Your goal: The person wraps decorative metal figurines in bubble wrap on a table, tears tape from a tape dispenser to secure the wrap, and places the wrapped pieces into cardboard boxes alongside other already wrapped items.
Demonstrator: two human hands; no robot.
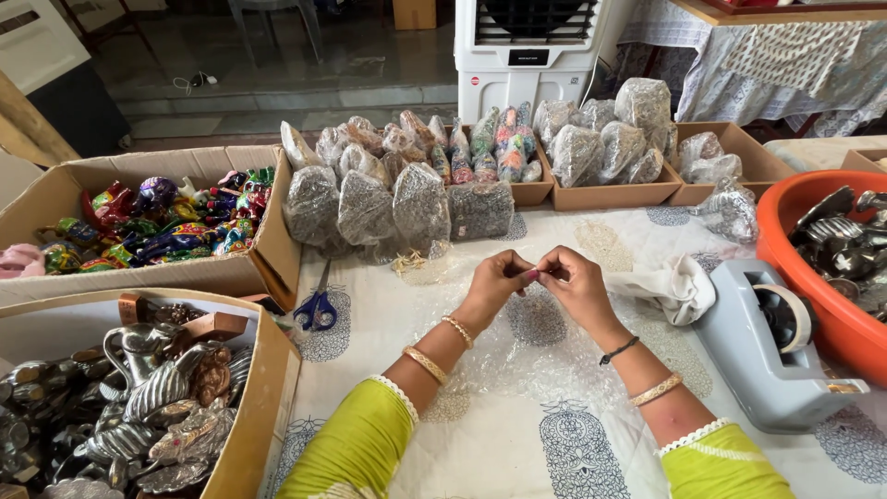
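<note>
Pinching something tiny between both fingertips, the left hand (496,277) and right hand (573,282) are meeting above the bubble wrap (517,356); it looks light, thin and easily dropped, best nipped at its ends.

clear bubble wrap sheet (517,370), spread flat on patterned tablecloth, under forearms

Whatever the pinching fingertips (534,272) hold is too small to tell.
</note>
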